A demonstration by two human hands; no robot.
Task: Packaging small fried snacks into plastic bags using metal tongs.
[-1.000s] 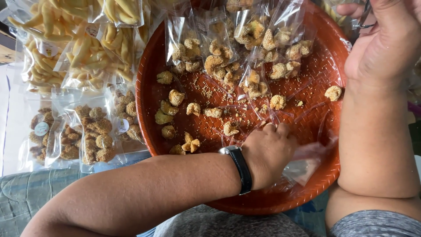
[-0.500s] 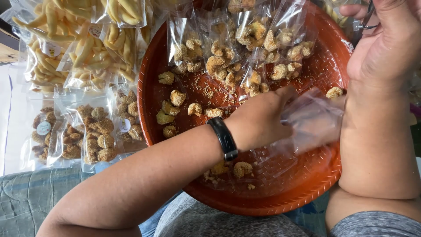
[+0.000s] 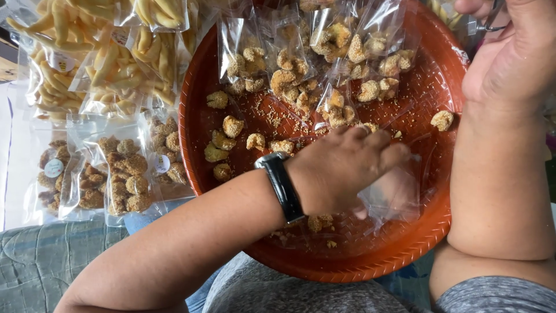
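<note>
Tray: round orange-red woven plastic tray (image 3: 440,243), resting on the lap; landmark for every place below; holds loose sesame-crusted snack pieces, crumbs and small filled bags.
Yellow packs: clear plastic packs of pale yellow stick snacks (image 3: 87,52), stacked beyond the tray's left rim, toward the upper left.
Brown packs: clear labelled packs of round brown sesame snacks (image 3: 124,177), lying flat just outside the tray's left rim, below the yellow packs.
Filled bags: small clear bags of sesame-crusted pieces (image 3: 324,64), heaped at the tray's far edge, inside the rim.
Left hand: left hand (image 3: 341,174), over the tray's middle, fingers curled and pinching the mouth of a clear empty plastic bag (image 3: 394,197); black wristband (image 3: 282,186) on the wrist.
Right hand: right hand (image 3: 509,58), above the tray's upper right rim, fingers bent around a small metal item, only partly in view; whether pressed tight or loose, cannot tell.
Empty bag: near the tray's centre-right, under and beside the left hand, lying slack on the weave.
Loose pieces: loose sesame-crusted pieces (image 3: 231,139), scattered in the tray's left half; one apart near the right rim (image 3: 442,120); a few beneath the left wrist.
Doing it well, as judged: bag mouth best kept wide and low over the tray, so crumbs fall back inside the rim; pieces best lifted lightly to spare the coating.
</note>
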